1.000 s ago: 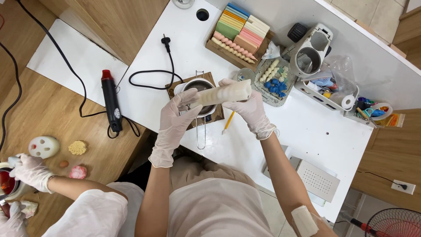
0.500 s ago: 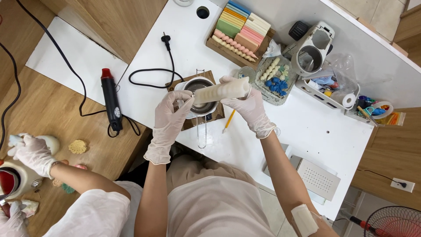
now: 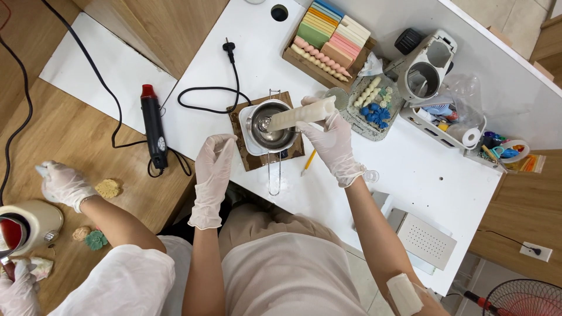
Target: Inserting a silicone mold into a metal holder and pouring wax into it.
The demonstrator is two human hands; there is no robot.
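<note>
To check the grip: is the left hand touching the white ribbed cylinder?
Apart. The head view shows the left hand open beside the metal pot, with bare table between it and the white ribbed cylinder, held by the right hand.

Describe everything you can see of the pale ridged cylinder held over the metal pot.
The ridged cylinder is cream-white and looks waxy or like silicone, with twisted ribs along its length, like a candle or its mould. The right hand, in a thin white glove, grips its right end. It lies nearly level, its left end dipping slightly over the small metal pot on a brown mat. The gloved left hand is off it, just below left.
</note>
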